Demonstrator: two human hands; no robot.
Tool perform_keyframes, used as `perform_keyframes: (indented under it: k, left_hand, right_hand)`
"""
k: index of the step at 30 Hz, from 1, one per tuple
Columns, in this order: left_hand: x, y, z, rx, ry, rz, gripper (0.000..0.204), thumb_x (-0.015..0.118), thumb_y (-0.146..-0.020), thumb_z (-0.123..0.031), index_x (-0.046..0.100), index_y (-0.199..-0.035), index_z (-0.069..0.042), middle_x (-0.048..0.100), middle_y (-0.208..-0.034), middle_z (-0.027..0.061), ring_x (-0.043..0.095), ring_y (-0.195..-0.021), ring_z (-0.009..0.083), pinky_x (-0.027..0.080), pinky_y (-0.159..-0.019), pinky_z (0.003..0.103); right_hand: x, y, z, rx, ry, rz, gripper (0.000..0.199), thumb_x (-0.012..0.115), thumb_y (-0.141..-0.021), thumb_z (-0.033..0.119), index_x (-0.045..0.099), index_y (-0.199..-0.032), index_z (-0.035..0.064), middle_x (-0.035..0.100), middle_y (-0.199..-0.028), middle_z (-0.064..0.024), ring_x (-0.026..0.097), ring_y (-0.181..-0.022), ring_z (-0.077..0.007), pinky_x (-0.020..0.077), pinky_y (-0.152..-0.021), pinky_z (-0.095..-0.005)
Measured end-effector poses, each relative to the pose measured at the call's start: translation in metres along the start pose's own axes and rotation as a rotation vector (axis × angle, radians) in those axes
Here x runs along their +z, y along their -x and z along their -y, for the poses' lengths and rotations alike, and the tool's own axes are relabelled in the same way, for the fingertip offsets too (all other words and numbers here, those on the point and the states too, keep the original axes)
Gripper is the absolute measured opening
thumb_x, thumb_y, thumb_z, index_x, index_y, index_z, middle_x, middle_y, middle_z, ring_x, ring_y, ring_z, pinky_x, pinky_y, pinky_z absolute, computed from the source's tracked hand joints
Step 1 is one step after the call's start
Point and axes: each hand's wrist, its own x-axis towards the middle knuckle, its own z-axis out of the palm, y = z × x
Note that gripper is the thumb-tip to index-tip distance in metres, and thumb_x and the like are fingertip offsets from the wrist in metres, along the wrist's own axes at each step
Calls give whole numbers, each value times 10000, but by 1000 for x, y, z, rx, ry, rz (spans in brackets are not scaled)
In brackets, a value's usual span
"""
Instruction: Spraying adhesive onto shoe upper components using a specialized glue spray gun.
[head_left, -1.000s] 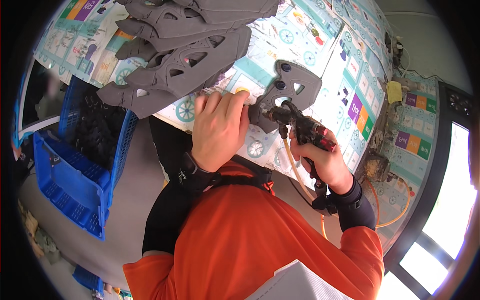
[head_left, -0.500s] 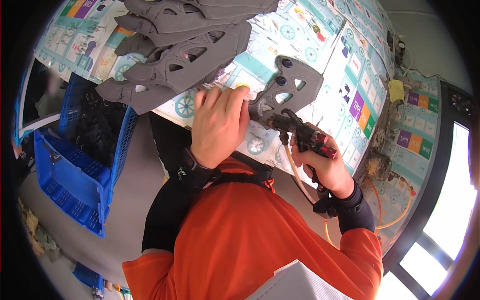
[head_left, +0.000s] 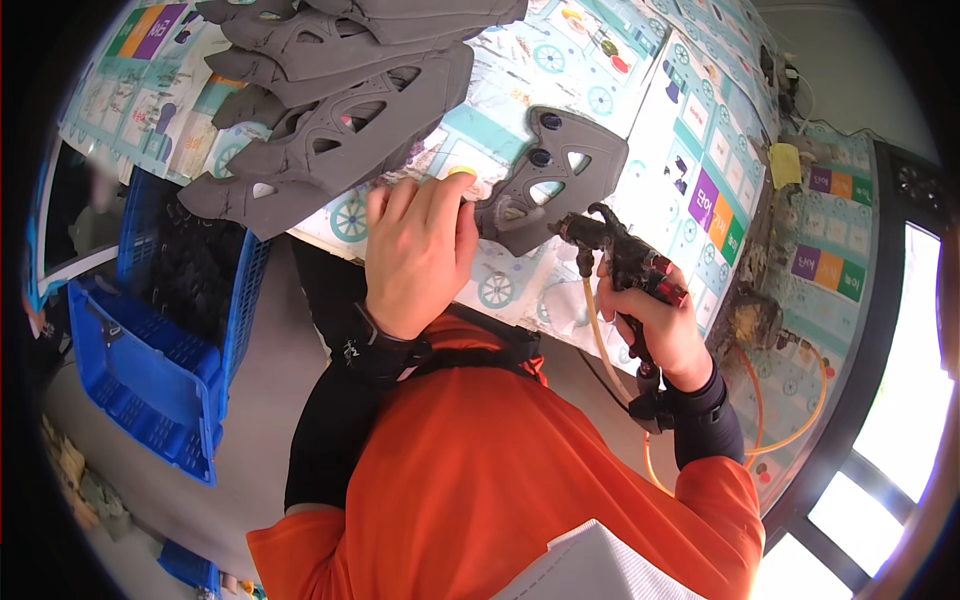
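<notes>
A grey moulded panel with cut-out openings (head_left: 590, 155) lies on the paper-covered table in front of me, two dark round spots on its upper left part. My left hand (head_left: 415, 255) is closed at the panel's left end, its fingers curled and thumb against the tip; the exact grip is hidden. Something small and yellow (head_left: 462, 171) shows at a fingertip. In my right hand (head_left: 655, 325) is a dark-stained spray gun (head_left: 625, 255) with red knobs, fingers wrapped round its handle. Its nozzle points left, just off the panel's lower right edge. A tan hose (head_left: 597, 330) hangs from it.
Several similar grey panels (head_left: 370, 120) lie overlapped at the table's far left. A blue crate (head_left: 245, 290) with dark pieces stands below that side, a blue basket (head_left: 150, 400) against it. Orange air hoses (head_left: 800, 430) loop beside my right arm.
The spray gun has moved right, away from the panel's lower edge. My left hand keeps its place at the panel's end. The whole view has shifted slightly.
</notes>
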Motion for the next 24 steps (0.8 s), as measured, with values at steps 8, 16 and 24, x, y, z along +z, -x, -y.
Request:
perform_keyframes:
  k: [8, 16, 24]
  left_hand:
    - [0, -1, -2, -13, 22, 1, 311, 664, -840, -52, 593, -1143, -69, 617, -875, 55, 549, -799, 258, 388, -805, 400]
    - [1, -2, -3, 4, 12, 2, 301, 658, -846, -48, 591, -1139, -63, 604, -869, 55, 553, -803, 263, 390, -804, 406]
    - [1, -3, -4, -11, 11, -4, 292, 657, -847, -47, 591, -1131, -62, 614, -895, 55, 559, -810, 262, 391, -799, 408]
  right_hand:
    - [-13, -3, 0, -56, -12, -59, 242, 587, -796, -6, 603, -1038, -5, 588, -700, -24, 435, -466, -57, 317, -437, -212]
    - [-25, -10, -3, -111, 36, -153, 208, 590, -795, 11, 617, -1000, -13, 600, -699, -35, 447, -448, -69, 319, -427, -215]
    - [-29, -15, 4, -191, -9, -165, 150, 560, -798, 9, 592, -939, -33, 575, -685, -62, 438, -446, -83, 315, -433, -223]
